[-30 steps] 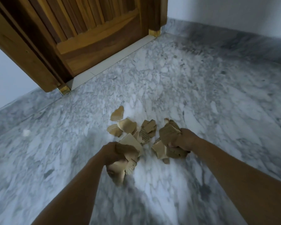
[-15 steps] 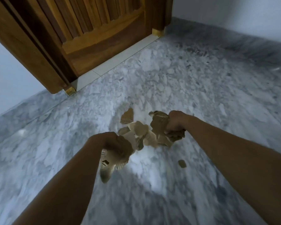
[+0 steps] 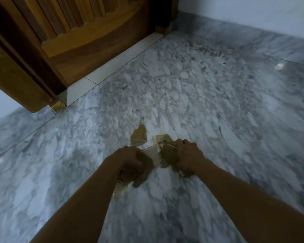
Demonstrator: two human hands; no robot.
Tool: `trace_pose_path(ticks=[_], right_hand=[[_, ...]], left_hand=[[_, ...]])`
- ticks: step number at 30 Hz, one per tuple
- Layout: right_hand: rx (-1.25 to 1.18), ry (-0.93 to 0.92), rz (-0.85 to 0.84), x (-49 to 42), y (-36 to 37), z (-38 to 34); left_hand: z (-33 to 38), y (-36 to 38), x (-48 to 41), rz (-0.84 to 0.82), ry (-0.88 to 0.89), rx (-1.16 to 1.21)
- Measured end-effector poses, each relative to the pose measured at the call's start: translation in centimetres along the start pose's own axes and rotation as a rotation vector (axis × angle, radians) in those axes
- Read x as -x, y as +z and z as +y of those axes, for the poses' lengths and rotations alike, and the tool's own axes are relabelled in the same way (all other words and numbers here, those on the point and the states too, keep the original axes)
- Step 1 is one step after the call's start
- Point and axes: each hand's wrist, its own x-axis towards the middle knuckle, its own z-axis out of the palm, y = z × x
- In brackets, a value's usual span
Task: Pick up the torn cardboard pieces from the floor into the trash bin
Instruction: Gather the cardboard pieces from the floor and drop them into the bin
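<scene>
Brown torn cardboard pieces point(image 3: 168, 156) fill both my fists, low over the floor. My left hand point(image 3: 128, 162) clutches one wad, with a pale scrap point(image 3: 120, 190) hanging below it. My right hand point(image 3: 188, 156) is curled round another wad, and the two bundles touch between the fists. One loose piece point(image 3: 139, 135) lies flat just beyond them. Grey-white marble floor point(image 3: 200, 102) spreads all round, with a wooden door point(image 3: 95, 32) at upper left and a pale wall point(image 3: 253, 11) behind.
</scene>
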Motion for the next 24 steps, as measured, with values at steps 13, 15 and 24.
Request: trace_pose_path(ticks=[13,15,24], right_hand=[[-0.008,0.048,-0.049,-0.4,-0.3,1.0],[-0.011,0.002,-0.073,-0.5,-1.3,1.6],[-0.347,-0.135,-0.288,0.9,-9.8,5.5]], left_hand=[[0.5,1.3,0.9,-0.02,-0.032,0.16],[0.8,1.3,1.4,-0.013,-0.04,0.173],[1.3,-0.7,1.3,0.066,-0.154,0.159]])
